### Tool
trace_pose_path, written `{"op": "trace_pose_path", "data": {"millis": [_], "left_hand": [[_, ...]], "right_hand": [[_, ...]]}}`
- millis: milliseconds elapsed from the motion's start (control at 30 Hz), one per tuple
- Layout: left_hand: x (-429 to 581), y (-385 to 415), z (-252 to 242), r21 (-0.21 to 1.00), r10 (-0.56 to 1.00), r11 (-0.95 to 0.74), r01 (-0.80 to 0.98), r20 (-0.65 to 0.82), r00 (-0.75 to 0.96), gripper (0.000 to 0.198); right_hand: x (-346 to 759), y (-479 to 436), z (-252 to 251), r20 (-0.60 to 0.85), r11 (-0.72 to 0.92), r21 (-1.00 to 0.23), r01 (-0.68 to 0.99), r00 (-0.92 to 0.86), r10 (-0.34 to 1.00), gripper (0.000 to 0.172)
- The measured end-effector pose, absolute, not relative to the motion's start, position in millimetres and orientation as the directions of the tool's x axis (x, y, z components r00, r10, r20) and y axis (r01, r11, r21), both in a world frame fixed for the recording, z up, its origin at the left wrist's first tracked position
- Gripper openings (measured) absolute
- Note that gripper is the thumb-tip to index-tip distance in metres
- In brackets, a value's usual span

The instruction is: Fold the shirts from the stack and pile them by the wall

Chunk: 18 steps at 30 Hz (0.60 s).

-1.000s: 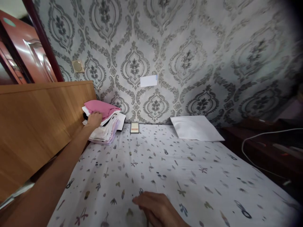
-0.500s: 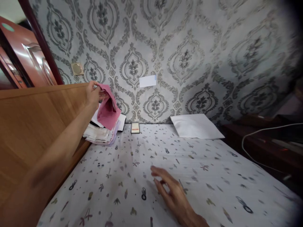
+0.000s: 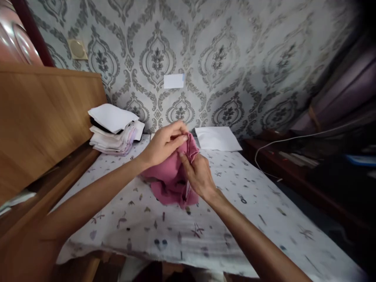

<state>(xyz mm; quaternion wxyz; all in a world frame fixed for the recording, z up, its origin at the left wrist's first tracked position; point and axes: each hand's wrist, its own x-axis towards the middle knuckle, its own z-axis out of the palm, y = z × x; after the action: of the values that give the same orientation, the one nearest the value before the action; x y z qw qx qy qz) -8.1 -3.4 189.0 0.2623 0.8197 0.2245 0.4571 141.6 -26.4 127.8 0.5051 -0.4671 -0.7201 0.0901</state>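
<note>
A pink cloth (image 3: pixel 167 172), perhaps a garment, hangs bunched in both hands over the middle of the patterned sheet. My left hand (image 3: pixel 166 143) pinches its upper edge between thumb and fingers. Just right of and below it, my right hand (image 3: pixel 199 174) grips the same edge, thumb on top. Loose folds of the cloth droop toward the sheet, and I cannot tell whether they touch it. At the back left lies a stack of folded cloths (image 3: pixel 111 141), topped by a white sheet-like piece (image 3: pixel 113 117).
A white flat rectangle (image 3: pixel 219 139) lies at the back right of the patterned sheet (image 3: pixel 141 231). A wooden panel (image 3: pixel 49 113) borders the left side. On the right, a white cable (image 3: pixel 296 138) crosses a dark ledge. Behind is a patterned wall (image 3: pixel 202 51) with a white label.
The pink cloth has come off the stack at the left to the middle, carried by my left hand. My right hand, empty before, now grips it too. The view has tilted down.
</note>
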Motion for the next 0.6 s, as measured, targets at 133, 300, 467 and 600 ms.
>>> {"op": "trace_pose_path", "data": {"millis": [133, 300, 467, 600], "left_hand": [[-12, -12, 143, 0.578, 0.616, -0.774, 0.259, 0.592, 0.521, 0.045], [-41, 12, 82, 0.327, 0.807, -0.589, 0.739, 0.287, 0.516, 0.036], [-82, 36, 69, 0.252, 0.917, -0.352, 0.901, 0.285, 0.279, 0.025], [-102, 30, 95, 0.243, 0.899, -0.311, 0.919, 0.389, 0.201, 0.03]], "right_hand": [[169, -43, 129, 0.679, 0.567, -0.593, 0.571, -0.024, 0.734, 0.036], [197, -67, 147, 0.751, 0.619, -0.612, 0.492, 0.116, 0.65, 0.047], [225, -99, 177, 0.842, 0.674, -0.522, 0.522, 0.191, 0.505, 0.049], [254, -114, 190, 0.84, 0.658, -0.541, 0.524, 0.287, 0.461, 0.051]]}}
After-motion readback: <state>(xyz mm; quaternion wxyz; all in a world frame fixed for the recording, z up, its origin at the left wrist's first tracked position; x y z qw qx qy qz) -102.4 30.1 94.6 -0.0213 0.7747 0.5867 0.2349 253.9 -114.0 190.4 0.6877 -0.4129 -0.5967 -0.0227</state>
